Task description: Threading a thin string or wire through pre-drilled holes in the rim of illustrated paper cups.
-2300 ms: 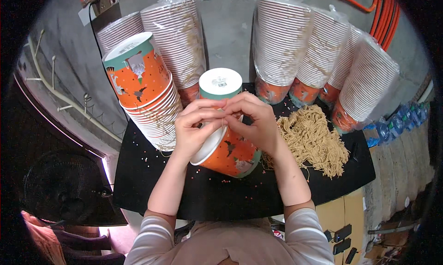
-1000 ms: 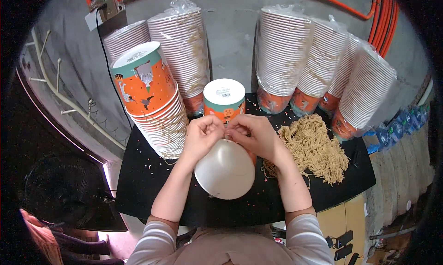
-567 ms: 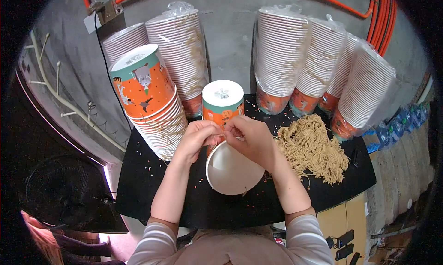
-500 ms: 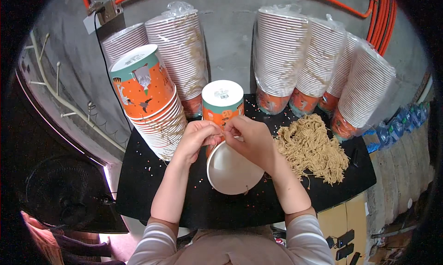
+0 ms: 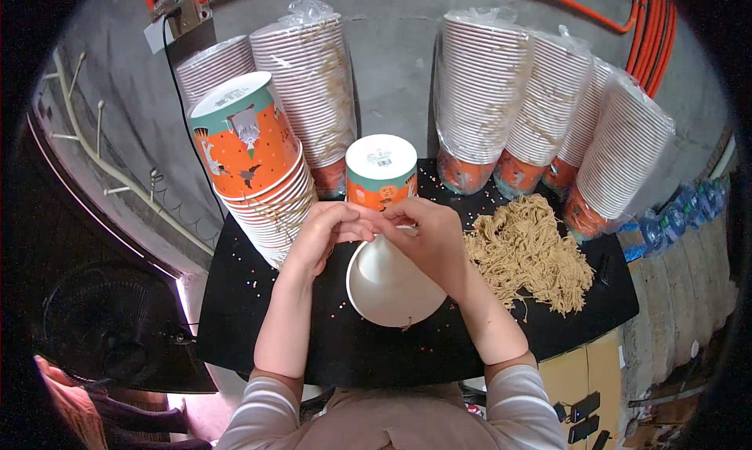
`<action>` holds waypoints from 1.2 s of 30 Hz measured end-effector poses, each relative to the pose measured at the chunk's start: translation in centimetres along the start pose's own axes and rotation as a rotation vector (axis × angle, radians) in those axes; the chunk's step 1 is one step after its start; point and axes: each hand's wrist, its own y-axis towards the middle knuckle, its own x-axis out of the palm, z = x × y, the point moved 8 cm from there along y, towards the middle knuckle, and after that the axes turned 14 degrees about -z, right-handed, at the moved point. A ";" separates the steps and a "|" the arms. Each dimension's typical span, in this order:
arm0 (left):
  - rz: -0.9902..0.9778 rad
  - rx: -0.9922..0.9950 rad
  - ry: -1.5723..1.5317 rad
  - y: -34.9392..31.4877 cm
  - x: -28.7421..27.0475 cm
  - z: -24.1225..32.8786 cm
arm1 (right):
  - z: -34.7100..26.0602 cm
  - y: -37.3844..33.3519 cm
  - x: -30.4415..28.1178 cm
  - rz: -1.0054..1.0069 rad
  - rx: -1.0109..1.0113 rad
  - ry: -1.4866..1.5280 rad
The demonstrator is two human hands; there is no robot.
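My left hand [image 5: 327, 232] and my right hand [image 5: 423, 237] meet over a paper bucket [image 5: 392, 289], fingertips pinched together. Whatever is between them is too small to make out. That bucket lies tipped with its white mouth toward me; a short bit of twine [image 5: 409, 322] shows at its rim. Just behind my fingers, an orange and green paper bucket [image 5: 384, 180] stands upside down, its lower part hidden. To the right of my right hand lies a heap of tan twine pieces [image 5: 533, 254].
At the left leans a stack of upturned orange buckets [image 5: 247, 148] with twine along the rims. Plastic-wrapped bucket stacks [image 5: 482, 90] line the wall at the back left and right. Small specks dot the black table [image 5: 345, 356]. A dark fan [image 5: 102, 325] stands at lower left.
The tipped bucket has shifted slightly left. My hands have changed their pinch a little and stay close together over it.
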 end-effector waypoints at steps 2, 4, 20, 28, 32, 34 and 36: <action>-0.032 0.012 -0.029 0.0 0.3 0.3 | 0.6 0.1 -0.1 0.004 0.013 0.089; -0.031 0.010 -0.026 0.0 0.3 0.2 | 1.0 0.2 0.0 -0.030 0.056 0.201; 0.293 0.163 0.577 -0.1 0.7 0.2 | 4.8 0.7 1.3 0.028 0.070 0.465; 0.462 0.337 0.945 -1.3 3.4 3.1 | 3.9 0.3 1.7 0.064 0.062 0.518; 0.448 0.497 1.076 -1.3 4.1 3.6 | 4.1 0.4 1.7 0.073 0.055 0.535; 0.429 0.528 1.105 -1.3 4.5 3.8 | 4.2 0.4 1.8 0.075 0.062 0.557; 0.400 0.504 1.090 -1.0 4.2 3.6 | 4.6 0.5 1.8 0.072 0.075 0.591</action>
